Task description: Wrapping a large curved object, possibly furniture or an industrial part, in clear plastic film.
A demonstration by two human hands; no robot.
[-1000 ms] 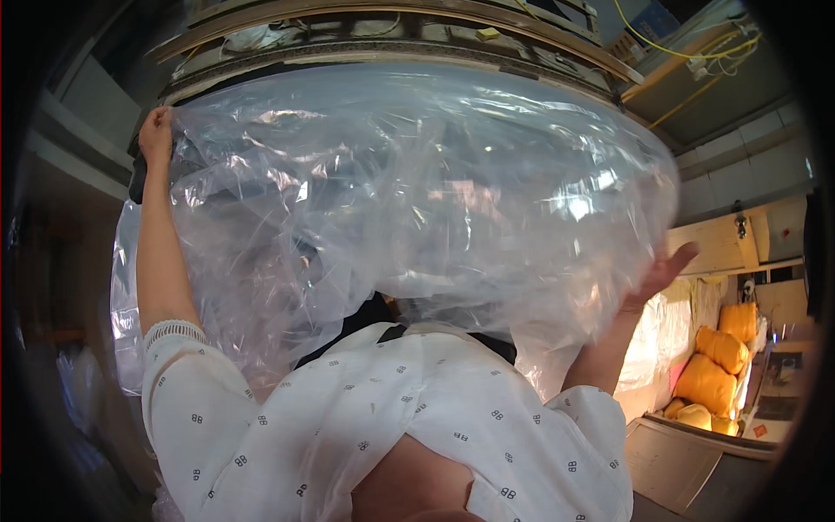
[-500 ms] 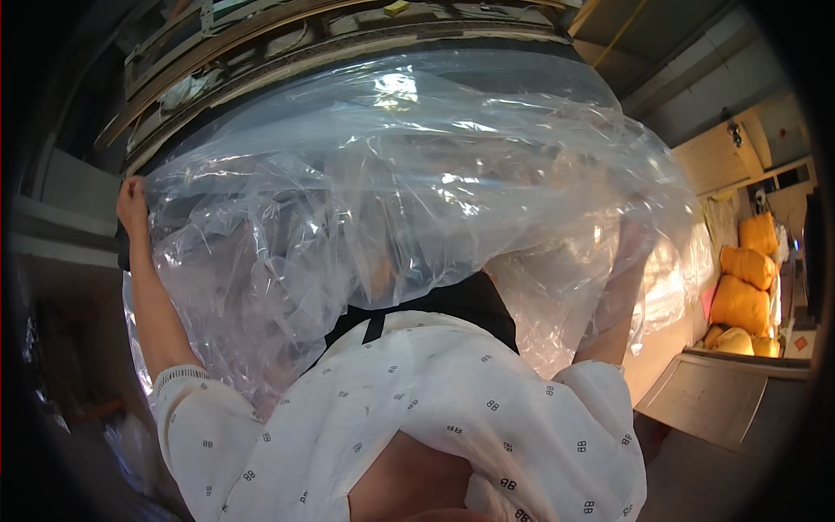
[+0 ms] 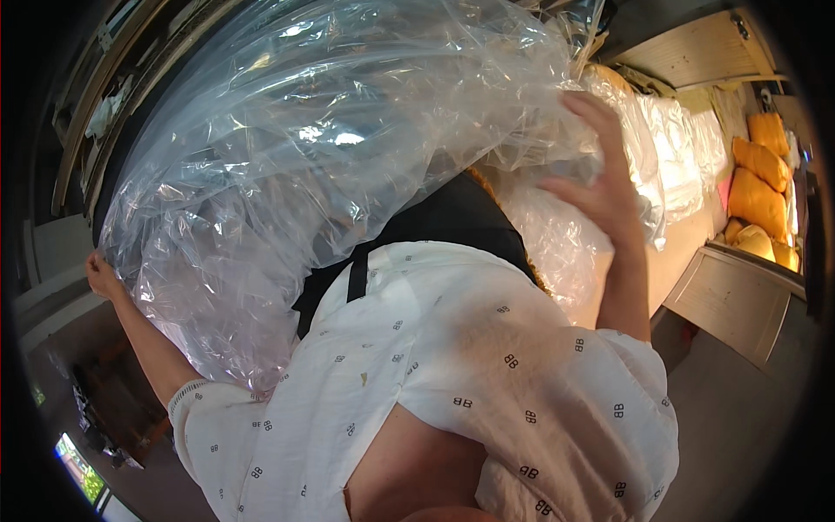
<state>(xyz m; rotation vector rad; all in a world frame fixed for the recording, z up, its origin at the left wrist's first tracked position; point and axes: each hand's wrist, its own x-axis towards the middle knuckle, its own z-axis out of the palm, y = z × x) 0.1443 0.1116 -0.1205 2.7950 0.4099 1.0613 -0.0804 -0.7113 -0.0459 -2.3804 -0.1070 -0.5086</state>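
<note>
1. Plastic bag [image 3: 348, 157], large and clear, is billowing in front of my chest, spread between both hands above a black thing [image 3: 452, 217].
2. I am pinching its lower left edge with my left hand [image 3: 103, 277], fingers closed on the film.
3. My right hand [image 3: 600, 187] is pressing the upper right side with fingers spread; I cannot tell if it is gripping.
4. I am judging that both edges need even tension, to avoid tearing.
5. Orange sacks [image 3: 761, 161] are lying far right.

dim shelving [image 3: 96, 113] upper left; pale wooden bench [image 3: 735, 300], orange cushions [image 3: 761, 161] right.
</note>
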